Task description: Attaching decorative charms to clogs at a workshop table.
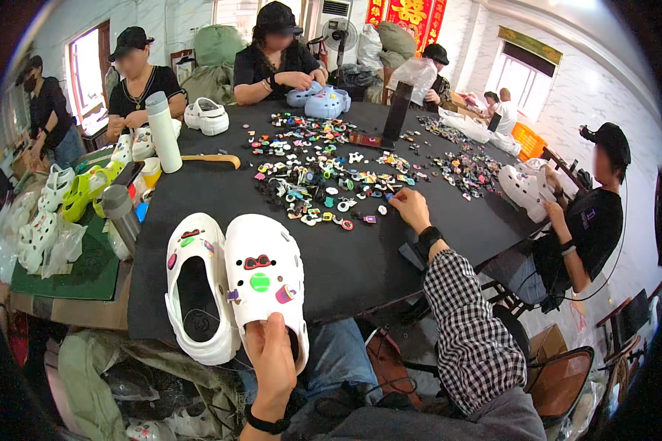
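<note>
over the near edge of the flat black table (346, 257), the left hand (272, 360) grips a white foam clog (276, 276) (toe away, long axis near-to-far). mid-table, the right hand (412, 210) reaches small multicoloured charms (331, 192), grip unclear; table-left, a yellow-and-white cup (151, 173), contents unclear.

Pale marbled walls (604, 84) and a bright window (526, 84) lie beyond the hands (413, 210); a brown chair (563, 378) stands to their right.

The left grip (271, 360), thumb up, fingers partly hidden, stands before the desk's (353, 268) near edge; the right forearm (467, 331) crosses that edge, right grip (413, 211) low, fingers bent.
</note>
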`<state>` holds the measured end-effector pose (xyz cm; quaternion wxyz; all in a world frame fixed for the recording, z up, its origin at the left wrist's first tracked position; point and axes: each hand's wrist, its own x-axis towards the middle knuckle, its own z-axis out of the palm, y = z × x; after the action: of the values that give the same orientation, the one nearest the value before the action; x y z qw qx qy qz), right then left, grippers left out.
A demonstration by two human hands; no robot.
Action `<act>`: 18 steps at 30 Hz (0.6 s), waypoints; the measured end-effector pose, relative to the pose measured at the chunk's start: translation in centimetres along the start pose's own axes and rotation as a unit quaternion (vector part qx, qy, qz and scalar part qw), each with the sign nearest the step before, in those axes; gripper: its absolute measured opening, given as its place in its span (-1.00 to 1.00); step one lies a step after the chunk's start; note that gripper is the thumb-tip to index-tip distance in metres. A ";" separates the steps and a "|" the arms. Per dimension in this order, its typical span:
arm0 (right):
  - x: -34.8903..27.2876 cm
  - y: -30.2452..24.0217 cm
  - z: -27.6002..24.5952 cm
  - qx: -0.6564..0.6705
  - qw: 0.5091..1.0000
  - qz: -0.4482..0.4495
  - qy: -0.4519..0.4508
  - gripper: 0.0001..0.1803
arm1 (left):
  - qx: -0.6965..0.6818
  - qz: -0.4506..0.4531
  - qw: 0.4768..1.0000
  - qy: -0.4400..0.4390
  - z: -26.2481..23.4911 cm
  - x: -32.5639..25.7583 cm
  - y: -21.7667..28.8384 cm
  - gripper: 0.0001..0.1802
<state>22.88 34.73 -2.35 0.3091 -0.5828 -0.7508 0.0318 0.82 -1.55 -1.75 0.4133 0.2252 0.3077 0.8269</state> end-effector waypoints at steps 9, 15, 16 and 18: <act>-1.0 0.7 -1.6 0.264 0.957 0.115 -0.028 -0.55 | 0.000 -0.011 1.000 0.017 0.2 -0.1 0.0 -0.53; -1.6 -0.4 -2.0 0.288 0.946 0.127 -0.076 -0.57 | -0.013 -0.008 0.999 0.030 0.0 -0.1 -0.2 -0.53; -1.6 -0.3 -2.0 0.288 0.946 0.127 -0.075 -0.57 | -0.013 -0.009 0.999 0.029 0.1 -0.1 -0.2 -0.53; -1.6 -0.2 -2.1 0.299 0.942 0.134 -0.076 -0.57 | -0.014 0.002 1.000 0.019 0.1 0.0 -0.2 -0.54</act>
<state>23.95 32.59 -1.28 0.4043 -0.5546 -0.6431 0.3398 1.02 -1.44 -1.79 0.4084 0.2042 0.3039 0.8362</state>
